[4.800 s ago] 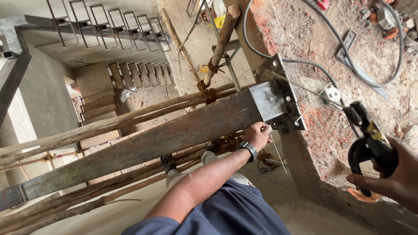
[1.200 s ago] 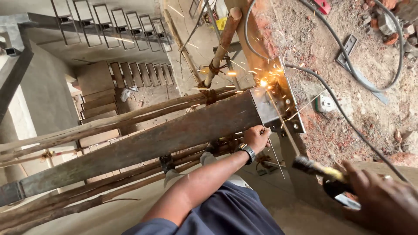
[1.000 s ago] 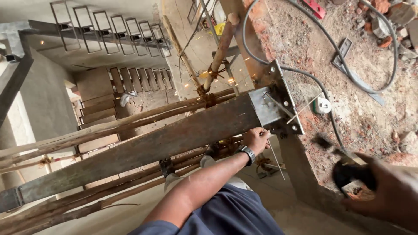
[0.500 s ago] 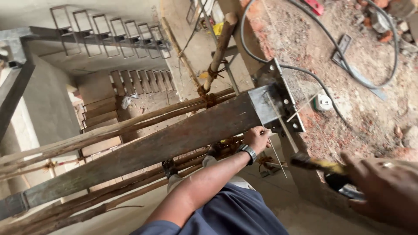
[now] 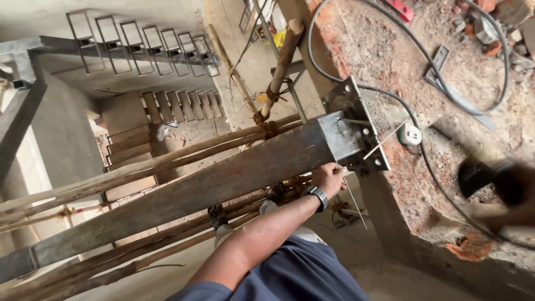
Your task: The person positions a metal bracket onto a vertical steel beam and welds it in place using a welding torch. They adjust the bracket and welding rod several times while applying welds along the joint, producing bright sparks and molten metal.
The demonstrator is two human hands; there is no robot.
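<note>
Where the rusted steel beam [image 5: 184,192] meets the grey metal end plate [image 5: 354,131], the left hand [image 5: 329,178] grips the beam's lower edge just beside the joint, fingers curled around it and pinching a thin welding rod [image 5: 352,196] that slants down past the knuckles. A dark wristwatch [image 5: 319,196] bands the wrist, and the bare forearm runs back to a blue sleeve [image 5: 290,273].

The beam is a long rectangular box section, its surface mottled brown and grey with rust and scale. The end plate is flat and square-cornered, pierced with small round holes, and lies against the edge of a rough concrete slab [image 5: 446,83] strewn with red brick dust and rubble. Another thin rod [image 5: 384,140] lies across the plate's right edge.

The right hand [image 5: 518,189] appears at the right border as a motion-blurred shape clasping a dark tool [image 5: 476,175]; the blur hides the tool's kind and exactly how it is clasped. A black cable [image 5: 412,120] curves across the slab, passing a small white round fitting [image 5: 411,134].

Round wooden poles [image 5: 167,161], bark-textured and lashed with cord, run alongside the beam and cross an upright pole [image 5: 281,64]. Far below, concrete stair treads [image 5: 178,106] and rectangular steel frames [image 5: 139,39] descend the stairwell.
</note>
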